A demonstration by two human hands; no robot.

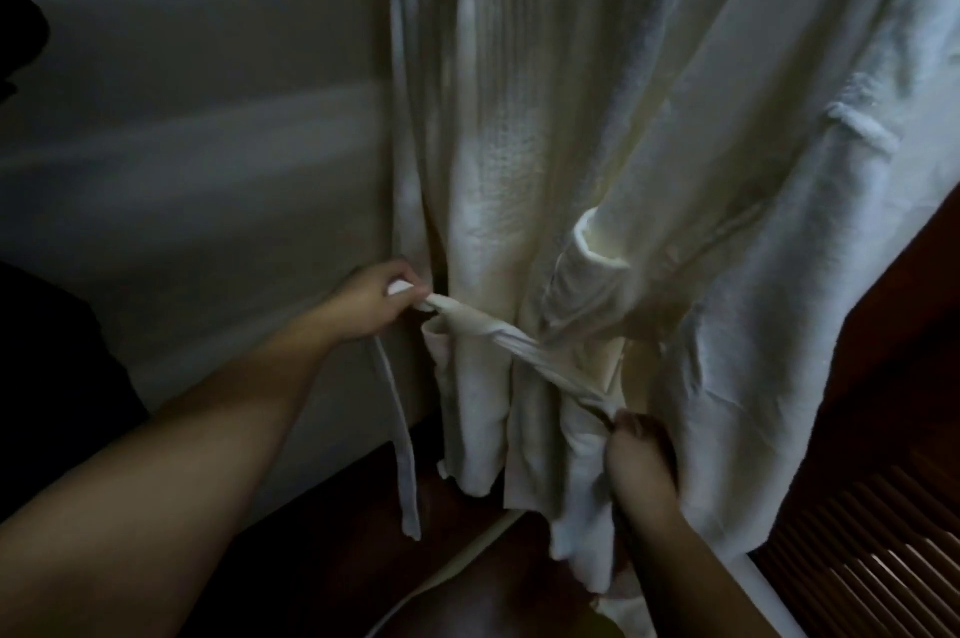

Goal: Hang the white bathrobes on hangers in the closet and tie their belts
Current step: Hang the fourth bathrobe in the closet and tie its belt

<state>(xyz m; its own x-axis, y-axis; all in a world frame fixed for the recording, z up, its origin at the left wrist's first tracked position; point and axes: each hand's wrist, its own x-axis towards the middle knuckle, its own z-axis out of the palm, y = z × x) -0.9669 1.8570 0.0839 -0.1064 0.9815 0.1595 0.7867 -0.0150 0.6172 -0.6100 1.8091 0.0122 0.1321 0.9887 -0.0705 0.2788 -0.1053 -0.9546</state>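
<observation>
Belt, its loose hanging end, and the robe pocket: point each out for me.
belt (511, 349), head view, on the taut twisted stretch between the two hands
loose end (408, 481), head view, on the strip hanging below the left hand
pocket (582, 284), head view, on its front panel

A pale wall (182, 144) beside a dark slatted wooden panel (857, 559).

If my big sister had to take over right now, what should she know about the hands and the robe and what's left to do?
Left hand grips one end of the belt; its tail hangs down below the hand. Right hand grips the other end, low against the bathrobe. The belt is stretched tight between them across the hanging robe's front.
Done: this robe seems to hang already, though the hanger is out of view.
Left: finish the knot; whether one has started is unclear. No other robe is clearly in view.
</observation>
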